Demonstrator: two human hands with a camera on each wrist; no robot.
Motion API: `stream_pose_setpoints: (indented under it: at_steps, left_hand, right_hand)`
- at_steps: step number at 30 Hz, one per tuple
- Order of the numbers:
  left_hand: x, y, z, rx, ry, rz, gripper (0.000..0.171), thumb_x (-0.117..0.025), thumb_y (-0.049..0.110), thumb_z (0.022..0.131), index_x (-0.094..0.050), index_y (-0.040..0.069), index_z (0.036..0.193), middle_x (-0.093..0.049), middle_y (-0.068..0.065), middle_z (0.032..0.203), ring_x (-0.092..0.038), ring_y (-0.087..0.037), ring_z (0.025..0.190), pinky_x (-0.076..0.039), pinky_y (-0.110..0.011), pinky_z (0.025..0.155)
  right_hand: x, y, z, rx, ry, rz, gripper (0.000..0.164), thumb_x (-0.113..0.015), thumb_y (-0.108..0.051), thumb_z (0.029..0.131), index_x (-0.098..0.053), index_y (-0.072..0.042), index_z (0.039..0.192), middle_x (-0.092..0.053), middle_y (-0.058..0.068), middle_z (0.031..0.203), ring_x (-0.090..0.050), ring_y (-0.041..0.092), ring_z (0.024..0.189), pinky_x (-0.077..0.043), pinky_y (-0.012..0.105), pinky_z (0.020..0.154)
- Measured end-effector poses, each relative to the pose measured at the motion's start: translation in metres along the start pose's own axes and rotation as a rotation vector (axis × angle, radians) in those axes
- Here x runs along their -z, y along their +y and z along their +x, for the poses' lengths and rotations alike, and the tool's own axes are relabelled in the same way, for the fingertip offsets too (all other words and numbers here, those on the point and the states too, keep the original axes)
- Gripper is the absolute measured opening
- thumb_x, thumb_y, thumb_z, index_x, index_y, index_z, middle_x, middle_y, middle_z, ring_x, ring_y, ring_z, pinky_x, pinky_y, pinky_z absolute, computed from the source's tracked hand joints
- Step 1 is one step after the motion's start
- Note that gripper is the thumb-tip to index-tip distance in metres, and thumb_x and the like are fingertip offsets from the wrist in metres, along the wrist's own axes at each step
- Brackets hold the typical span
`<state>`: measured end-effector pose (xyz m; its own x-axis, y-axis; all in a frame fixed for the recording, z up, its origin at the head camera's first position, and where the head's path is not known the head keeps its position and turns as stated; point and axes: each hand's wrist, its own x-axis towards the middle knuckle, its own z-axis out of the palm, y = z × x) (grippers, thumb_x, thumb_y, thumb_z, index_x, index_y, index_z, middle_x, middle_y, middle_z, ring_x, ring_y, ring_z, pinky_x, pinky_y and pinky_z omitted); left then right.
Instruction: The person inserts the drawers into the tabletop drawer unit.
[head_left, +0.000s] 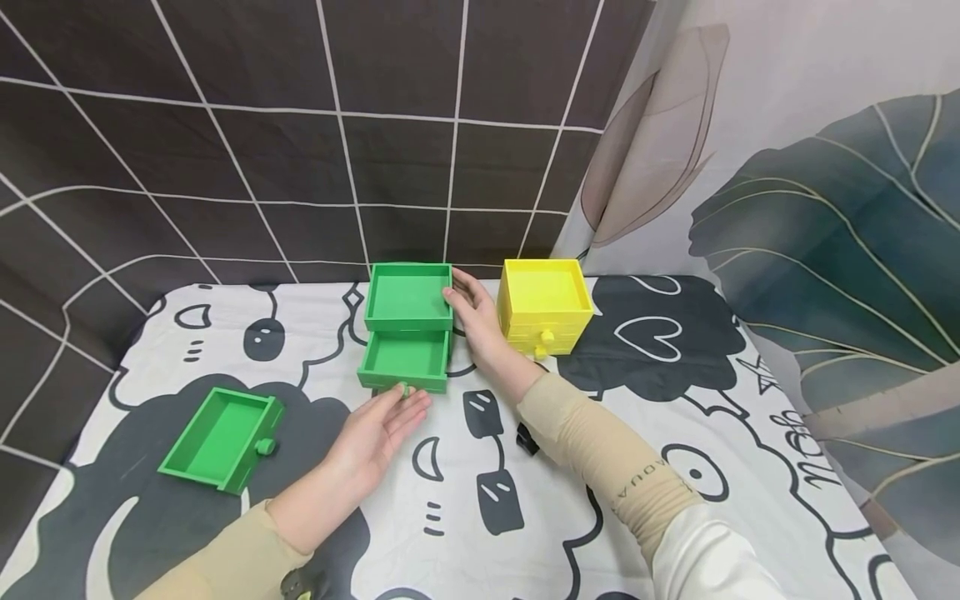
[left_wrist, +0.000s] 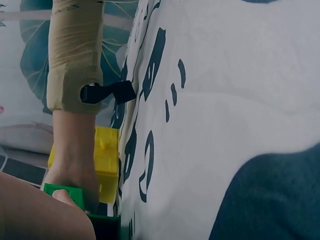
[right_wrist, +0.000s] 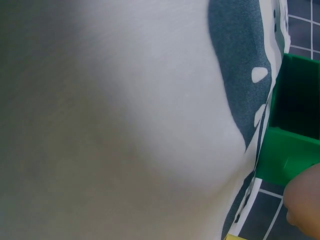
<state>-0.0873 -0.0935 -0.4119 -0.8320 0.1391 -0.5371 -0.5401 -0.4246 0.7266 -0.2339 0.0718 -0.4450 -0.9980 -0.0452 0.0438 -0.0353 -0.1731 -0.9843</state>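
In the head view a small green drawer cabinet (head_left: 408, 296) stands at the back of the cloth, its top an open tray. A green drawer (head_left: 405, 358) sticks out of its front, toward me. My left hand (head_left: 367, 442) pinches the round knob (head_left: 406, 389) on that drawer between thumb and fingers. With my right hand (head_left: 480, 321) I hold the cabinet's right side, the thumb at the top rim and the other fingers farther back along the wall. The right wrist view shows the cabinet's green wall (right_wrist: 285, 155) beside a fingertip (right_wrist: 305, 200).
A separate green drawer (head_left: 225, 437) with a knob lies at the left on the patterned cloth (head_left: 465, 483). Close right of my right hand stands a yellow drawer cabinet (head_left: 543, 304) with knobs on its front. A dark gridded curtain (head_left: 300, 150) hangs behind.
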Motion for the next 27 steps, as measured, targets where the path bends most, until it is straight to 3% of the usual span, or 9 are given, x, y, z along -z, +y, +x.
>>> stream_pose_setpoints:
  at_steps: [13,24,27]
  left_hand:
    - [-0.002,-0.002,0.002,-0.018,0.005,-0.022,0.030,-0.047,0.018,0.114,-0.048,0.000,0.138,-0.075,0.001,0.115,-0.075,-0.001,0.101,-0.058,-0.021,0.108]
    - [-0.007,0.004,0.017,-0.009,0.000,-0.071,0.021,-0.046,0.017,0.113,-0.050,0.004,0.129,-0.072,-0.001,0.114,-0.076,-0.003,0.099,-0.056,-0.023,0.111]
    - [-0.009,0.005,0.021,-0.003,0.007,-0.078,0.020,-0.046,0.016,0.113,-0.051,0.004,0.128,-0.071,-0.005,0.121,-0.076,-0.003,0.098,-0.056,-0.023,0.112]
  right_hand:
    - [-0.001,-0.001,-0.001,-0.002,0.003,0.006,0.053,-0.056,-0.008,0.106,-0.045,0.004,0.156,-0.050,0.022,0.160,-0.048,0.036,0.151,-0.039,0.045,0.131]
    - [0.001,0.000,-0.001,0.004,-0.001,-0.011,0.053,-0.056,-0.011,0.106,-0.044,0.003,0.157,-0.050,0.021,0.161,-0.047,0.035,0.151,-0.038,0.045,0.132]
    - [0.001,0.001,-0.001,-0.001,-0.005,-0.012,0.054,-0.056,-0.012,0.106,-0.044,0.002,0.157,-0.049,0.021,0.161,-0.047,0.034,0.152,-0.038,0.045,0.132]
